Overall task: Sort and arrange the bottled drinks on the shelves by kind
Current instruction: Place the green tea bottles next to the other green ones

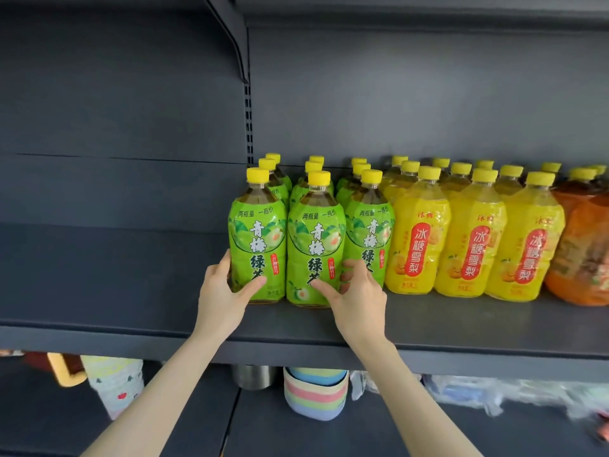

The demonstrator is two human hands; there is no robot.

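Green film labels, yellow caps, brown tea showing at the shoulders — the green tea bottles [369,232] stand in files on the shelf [461,321], with yellow bottles [418,239] at their 3 o'clock and orange bottles [583,252] beyond. My left hand [219,291] has its fingers [226,260] clamped low round the front-left bottle [258,232]; my right hand [357,298] clamps the middle front bottle [316,239] likewise. Full, I judge them heavy, the film slick, the walls slightly giving — low on the belly suits.
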